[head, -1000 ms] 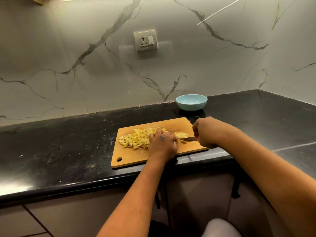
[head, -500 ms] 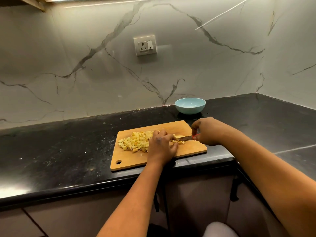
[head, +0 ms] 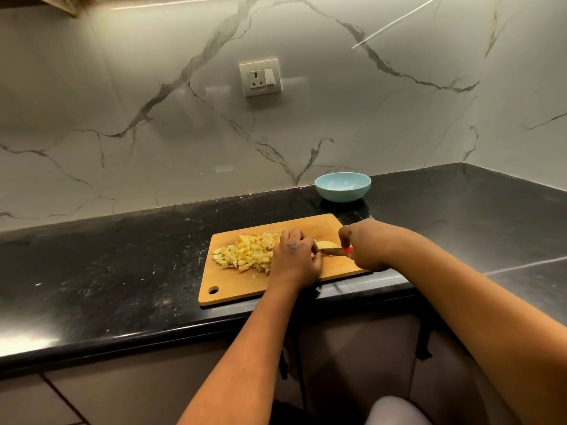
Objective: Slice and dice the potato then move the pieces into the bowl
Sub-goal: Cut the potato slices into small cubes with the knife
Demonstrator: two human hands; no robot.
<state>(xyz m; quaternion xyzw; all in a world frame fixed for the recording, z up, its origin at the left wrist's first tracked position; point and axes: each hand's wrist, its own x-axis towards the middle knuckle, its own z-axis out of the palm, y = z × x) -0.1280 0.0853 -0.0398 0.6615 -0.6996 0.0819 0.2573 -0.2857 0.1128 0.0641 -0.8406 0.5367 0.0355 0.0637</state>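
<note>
The left hand is curled over the last uncut piece of potato, fingers bent down onto it near the middle of the cutting board. The right hand is clenched round the red handle of the knife, with the blade reaching toward 9 o'clock and its tip right at the left fingertips. I cannot see how much of the blade lies under that hand.

That closeness is what worries me. The remaining piece looks small, so there is little to hold, and a wet chunk could roll or skid under pressure and let the edge come onto a finger. Tucking the fingertips back would help.

The diced pile sits on the board's 9 o'clock side, touching the left hand. A careless wrist could nudge cubes off onto the black table; a stray bit or two already lies apart from the heap at its near edge.

The board's near edge is close to the table's front lip, so a hard push might shift it toward the drop.

The blue bowl stands beyond the board at 12 o'clock, apart from it and holding nothing yet. Carrying cubes across that gap is where spills seem likeliest.
</note>
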